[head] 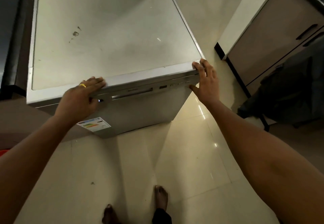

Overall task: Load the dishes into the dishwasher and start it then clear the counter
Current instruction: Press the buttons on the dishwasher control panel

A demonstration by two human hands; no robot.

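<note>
Gold ring [82, 85] on the left hand [78, 99]; bare forearms [35, 145]; 2 bare feet [161, 197]; dark trouser hem [162, 216].

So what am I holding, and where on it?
Nothing is gripped. The left hand and right hand press straight fingers on the top front edge of the silver metal dishwasher, left part and right corner.
</note>
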